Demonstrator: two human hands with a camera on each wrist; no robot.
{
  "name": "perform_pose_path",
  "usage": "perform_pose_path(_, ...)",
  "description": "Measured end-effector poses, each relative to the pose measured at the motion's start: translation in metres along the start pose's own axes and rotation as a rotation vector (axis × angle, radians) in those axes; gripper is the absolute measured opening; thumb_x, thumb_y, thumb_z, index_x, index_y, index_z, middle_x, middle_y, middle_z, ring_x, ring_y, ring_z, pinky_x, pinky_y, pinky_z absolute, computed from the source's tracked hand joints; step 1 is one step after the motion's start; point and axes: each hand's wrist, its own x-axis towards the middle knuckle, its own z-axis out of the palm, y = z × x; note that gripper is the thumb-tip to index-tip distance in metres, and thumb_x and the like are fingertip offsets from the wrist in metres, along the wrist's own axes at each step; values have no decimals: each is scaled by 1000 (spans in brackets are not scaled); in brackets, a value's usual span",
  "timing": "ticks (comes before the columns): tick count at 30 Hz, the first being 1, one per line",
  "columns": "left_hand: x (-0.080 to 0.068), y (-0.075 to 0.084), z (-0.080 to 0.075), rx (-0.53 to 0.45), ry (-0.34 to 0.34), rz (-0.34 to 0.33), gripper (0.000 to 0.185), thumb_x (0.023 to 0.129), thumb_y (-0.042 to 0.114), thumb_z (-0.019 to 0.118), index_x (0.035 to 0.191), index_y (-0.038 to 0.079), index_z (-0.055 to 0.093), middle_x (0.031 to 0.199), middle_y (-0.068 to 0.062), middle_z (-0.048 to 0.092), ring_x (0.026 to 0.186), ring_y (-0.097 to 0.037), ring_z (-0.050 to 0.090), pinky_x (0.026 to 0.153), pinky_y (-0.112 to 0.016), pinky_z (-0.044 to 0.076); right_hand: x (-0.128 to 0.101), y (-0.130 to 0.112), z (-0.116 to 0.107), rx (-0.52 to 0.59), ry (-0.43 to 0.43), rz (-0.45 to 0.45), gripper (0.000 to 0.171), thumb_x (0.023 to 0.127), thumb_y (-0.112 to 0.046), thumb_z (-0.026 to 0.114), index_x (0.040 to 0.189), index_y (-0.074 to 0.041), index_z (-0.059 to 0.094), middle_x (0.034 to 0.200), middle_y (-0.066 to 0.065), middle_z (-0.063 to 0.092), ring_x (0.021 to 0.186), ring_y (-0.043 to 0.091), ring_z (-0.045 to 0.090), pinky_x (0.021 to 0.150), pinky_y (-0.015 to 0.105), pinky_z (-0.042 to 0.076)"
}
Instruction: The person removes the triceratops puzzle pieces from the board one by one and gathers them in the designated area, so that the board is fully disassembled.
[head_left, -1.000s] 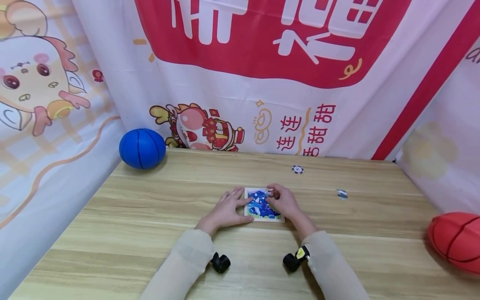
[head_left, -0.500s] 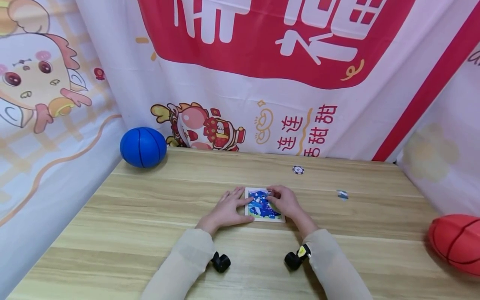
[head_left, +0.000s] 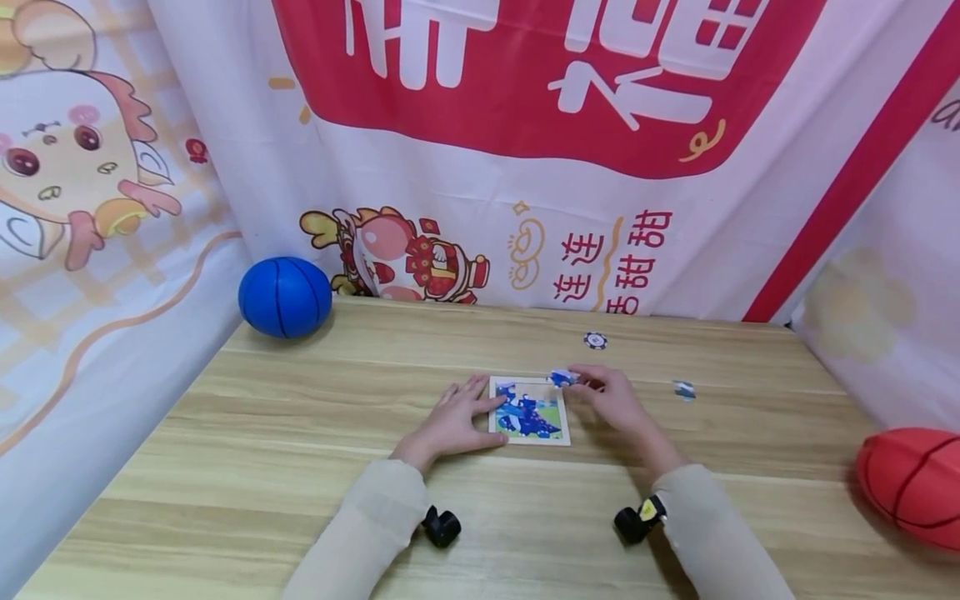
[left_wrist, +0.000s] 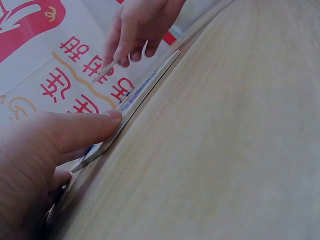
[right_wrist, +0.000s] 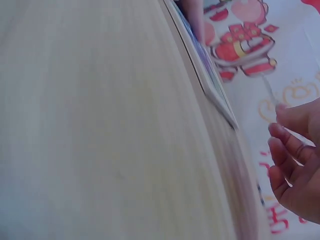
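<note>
A small square jigsaw puzzle (head_left: 540, 441) with a white border and a blue dinosaur picture lies flat on the table. At its left side my left hand (head_left: 453, 419) rests with fingers spread, the thumb and index finger reaching onto the border and picture. My right hand (head_left: 622, 408) pinches a blue puzzle piece (head_left: 560, 379) by its right edge, just over the puzzle's upper right corner. Bare backing shows in the upper part of the picture. Seen from the left wrist, the pinched piece (left_wrist: 105, 71) is raised above the puzzle, nearly edge-on.
To the right on the wooden table (head_left: 300, 500) lies a loose puzzle piece (head_left: 684, 389). A round chip-like disc (head_left: 596, 340) is farther back. A blue ball (head_left: 285, 297) sits at the back left corner, a red ball (head_left: 911, 487) at the right edge. Printed cloth (head_left: 420, 175) hangs behind.
My right hand has lifted a piece out of the puzzle's upper part and moved it up and right, baring the backing there. My left hand has stayed in place.
</note>
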Motion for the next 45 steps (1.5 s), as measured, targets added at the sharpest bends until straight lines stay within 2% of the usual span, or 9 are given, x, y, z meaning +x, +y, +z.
perform_pose_path(6, -1, 0, 0, 6, 4, -1, 69, 72, 56, 56, 129, 20, 41, 141, -12, 15, 128, -24, 5, 101, -42, 1, -7, 17, -29, -25, 39, 13, 34, 85, -13, 54, 119, -8, 52, 93, 9, 54, 85, 23, 48, 72, 35, 42)
perform_pose_path(13, -1, -1, 0, 7, 3, -3, 69, 72, 57, 55, 129, 21, 41, 141, -11, 14, 128, -23, 5, 101, -42, 1, -15, 37, -59, -68, 80, -68, 33, 87, -14, 52, 117, -2, 52, 93, 13, 57, 83, 23, 49, 69, 34, 42)
perform_pose_path(18, 0, 0, 0, 1, -2, -10, 69, 72, 56, 56, 130, 21, 40, 141, -10, 13, 128, -23, 4, 101, -41, 0, -20, 50, -76, -73, 119, -50, 33, 88, -18, 51, 116, -1, 53, 96, 16, 56, 85, 24, 47, 69, 34, 40)
perform_pose_path(20, -1, 0, 0, 0, -1, -9, 69, 73, 56, 56, 130, 21, 40, 141, -10, 14, 128, -23, 4, 101, -41, 0, -22, 55, -81, 5, 111, 27, 33, 89, -20, 49, 118, -4, 52, 101, 17, 53, 87, 24, 45, 68, 33, 41)
perform_pose_path(24, -1, 1, 0, 1, 1, -2, 68, 73, 55, 56, 130, 21, 40, 141, -11, 14, 128, -23, 5, 101, -41, 1, -25, 65, -89, 291, 83, 236, 35, 88, -24, 50, 121, -12, 49, 113, 15, 44, 91, 24, 41, 63, 29, 44)
perform_pose_path(26, 0, 1, 0, 2, 4, 7, 68, 73, 55, 56, 130, 20, 41, 141, -11, 15, 128, -24, 6, 101, -42, 1, -25, 70, -92, 297, 95, 246, 36, 88, -23, 51, 122, -11, 49, 112, 15, 43, 90, 24, 41, 62, 27, 44)
perform_pose_path(31, 0, 0, 0, 12, 14, 22, 69, 73, 56, 55, 129, 20, 42, 141, -12, 16, 128, -24, 7, 101, -42, 2, -23, 83, -98, -12, 171, 41, 34, 88, -15, 51, 116, 5, 51, 97, 20, 53, 83, 21, 47, 65, 21, 41)
perform_pose_path(38, 0, -1, 1, 12, 14, 18, 69, 73, 56, 55, 129, 20, 41, 141, -11, 16, 128, -23, 6, 101, -41, 2, -23, 90, -97, -101, 178, -58, 29, 84, -4, 55, 109, 10, 54, 90, 22, 57, 76, 16, 50, 61, 18, 42)
perform_pose_path(45, 0, 0, 0, 8, 14, 16, 69, 73, 56, 55, 129, 20, 41, 141, -12, 16, 128, -23, 6, 101, -41, 2, -16, 100, -92, -200, 225, -180, 23, 76, 2, 61, 98, 10, 60, 80, 17, 59, 70, 17, 49, 61, 23, 39)
